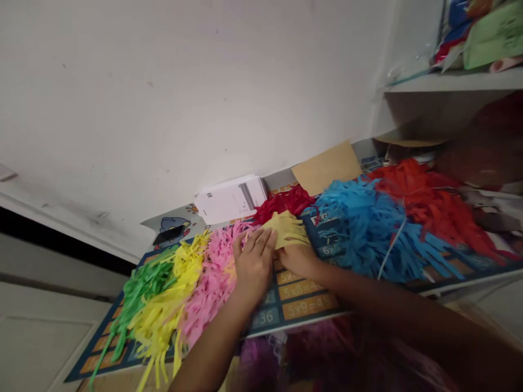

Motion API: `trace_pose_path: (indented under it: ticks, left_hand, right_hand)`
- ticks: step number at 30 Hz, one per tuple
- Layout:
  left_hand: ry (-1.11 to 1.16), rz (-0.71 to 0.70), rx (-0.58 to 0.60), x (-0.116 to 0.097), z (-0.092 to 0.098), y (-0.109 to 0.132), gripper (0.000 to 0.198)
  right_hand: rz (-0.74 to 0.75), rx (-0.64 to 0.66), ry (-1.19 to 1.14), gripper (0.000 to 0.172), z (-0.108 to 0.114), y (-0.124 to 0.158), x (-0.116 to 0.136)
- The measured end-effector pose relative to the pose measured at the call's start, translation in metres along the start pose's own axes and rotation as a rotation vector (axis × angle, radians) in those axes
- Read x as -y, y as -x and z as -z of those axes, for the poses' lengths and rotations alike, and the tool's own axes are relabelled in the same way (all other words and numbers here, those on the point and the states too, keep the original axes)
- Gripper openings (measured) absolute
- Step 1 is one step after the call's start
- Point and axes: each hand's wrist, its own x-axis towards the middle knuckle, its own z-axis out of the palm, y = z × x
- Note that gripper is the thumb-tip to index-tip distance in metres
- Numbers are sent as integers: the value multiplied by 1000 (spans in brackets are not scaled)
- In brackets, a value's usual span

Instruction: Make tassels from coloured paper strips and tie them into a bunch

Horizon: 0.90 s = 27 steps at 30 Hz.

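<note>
**Sums on a multiplication mat (286, 321)**
Orange tiles (310, 306) read "5x8=" and "5x9="; a blue tile (265, 317) beside them shows "36".

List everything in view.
paper fringes: six, green, yellow, pink, dark red, blue, orange-red, in a row on the mat
fringed sheet: one, yellow, between the hands
times-table mat: one, blue and orange, under the fringes
white packet: one, white, by the wall
card: one, tan, by the wall
phone: one, black, far mat corner
shelf: one, white, upper right
left hand: one, at the sheet's edge
right hand: one, at the sheet's lower edge
</note>
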Motion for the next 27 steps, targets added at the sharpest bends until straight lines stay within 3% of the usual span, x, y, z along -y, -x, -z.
trace_pose_path:
  ticks: [5,7,8,10,11,12,15,17,19,23,27]
  left_hand:
    - [118,-61,224,-36,-36,27,39]
    - [166,-60,319,-55,-50,35,37]
    - [186,-47,360,-64,-55,38,37]
    - [220,-15,425,-78,-63,39,36]
    - [231,-2,450,-84,-66,39,36]
    - [241,4,471,-89,-67,37,37]
    - [271,-5,520,-98,-65,34,35]
    - [286,-10,543,-97,-62,36,33]
    - [294,-11,546,-89,-58,44,33]
    - [381,14,491,-55,-51,67,35]
    - [475,120,495,-23,-49,72,37]
  right_hand:
    - [-21,157,73,32,58,67,-93]
    - [-127,204,148,29,87,100,-119]
    - [-216,174,226,31,99,114,-124]
    - [-351,-66,448,33,108,137,-116]
    - [-329,-146,486,31,105,145,-105]
    - [-219,-141,453,29,95,150,-91]
    - [140,67,300,34,49,145,-57]
    - [194,141,247,41,21,132,-56]
    - [215,199,202,41,7,121,-74]
    - [257,242,73,35,8,116,-113]
    - [144,257,-27,30,21,105,-115]
